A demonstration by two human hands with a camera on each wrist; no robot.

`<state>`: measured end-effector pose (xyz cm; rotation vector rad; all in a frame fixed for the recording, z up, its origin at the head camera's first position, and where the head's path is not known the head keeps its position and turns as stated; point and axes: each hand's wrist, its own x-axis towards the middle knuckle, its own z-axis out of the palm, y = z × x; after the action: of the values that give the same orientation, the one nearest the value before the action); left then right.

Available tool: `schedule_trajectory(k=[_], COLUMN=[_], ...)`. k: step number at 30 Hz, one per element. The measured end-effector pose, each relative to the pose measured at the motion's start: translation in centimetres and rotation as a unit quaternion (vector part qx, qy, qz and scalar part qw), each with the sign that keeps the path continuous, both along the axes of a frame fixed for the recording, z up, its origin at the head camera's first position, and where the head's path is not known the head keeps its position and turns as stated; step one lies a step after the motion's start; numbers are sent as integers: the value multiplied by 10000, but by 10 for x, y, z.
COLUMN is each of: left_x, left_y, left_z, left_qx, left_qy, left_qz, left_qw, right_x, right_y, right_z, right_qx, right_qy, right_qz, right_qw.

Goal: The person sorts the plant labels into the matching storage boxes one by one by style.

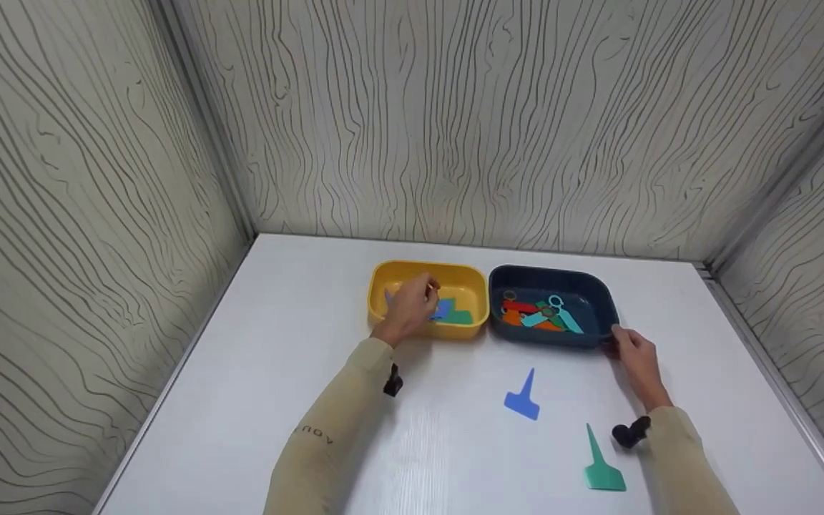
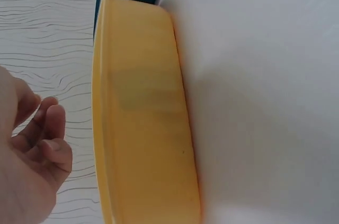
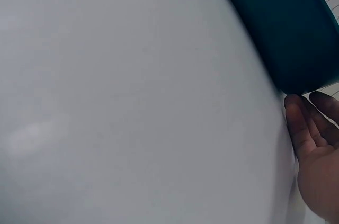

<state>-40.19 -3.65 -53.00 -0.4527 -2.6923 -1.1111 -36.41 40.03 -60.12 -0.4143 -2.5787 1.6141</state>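
Observation:
My left hand (image 1: 412, 304) is over the yellow bin (image 1: 466, 330), its fingers loosely curled. In the left wrist view that hand (image 2: 39, 139) shows nothing between thumb and fingers. Blue labels (image 1: 443, 309) and a green label (image 1: 460, 317) lie inside this bin, partly hidden by the hand. My right hand (image 1: 637, 357) touches the near right corner of the dark blue bin (image 1: 548, 337); in the right wrist view its fingers (image 3: 299, 123) reach up against the bin's end. That bin holds several ring-ended tags, among them a red tag (image 1: 519, 306) and a light blue tag (image 1: 569, 320).
A blue T-shaped plant label (image 1: 523, 404) lies on the white table (image 1: 240, 429) in front of the bins. Nearer the right forearm is a green plant label (image 1: 604, 476). Wood-patterned panels (image 1: 455, 129) enclose the back and sides. The two bins stand side by side.

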Motion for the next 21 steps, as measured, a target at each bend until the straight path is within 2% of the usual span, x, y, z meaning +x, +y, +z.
schedule_trajectory(k=[4, 8, 13, 17, 21], left_x=[6, 14, 25, 37, 51], left_y=[10, 21, 37, 52, 66], left_z=[-6, -14, -22, -20, -19], left_qx=[-95, -250, -642, -872, -1009], left_qy=[-184, -432, -219, -317, -209], left_qz=[-55, -304, -762, -960, -1104], left_qw=[9998, 9983, 9948, 9911, 9885], right_x=[0, 0, 1, 1, 0], right_y=[0, 0, -1, -1, -1], right_z=[2, 3, 2, 2, 2], right_qx=[-11, 44, 127, 50, 48], right_qy=[-87, -154, -230, -231, -203], right_qz=[3, 53, 72, 37, 40], right_qw=[10000, 9999, 9996, 9997, 9998])
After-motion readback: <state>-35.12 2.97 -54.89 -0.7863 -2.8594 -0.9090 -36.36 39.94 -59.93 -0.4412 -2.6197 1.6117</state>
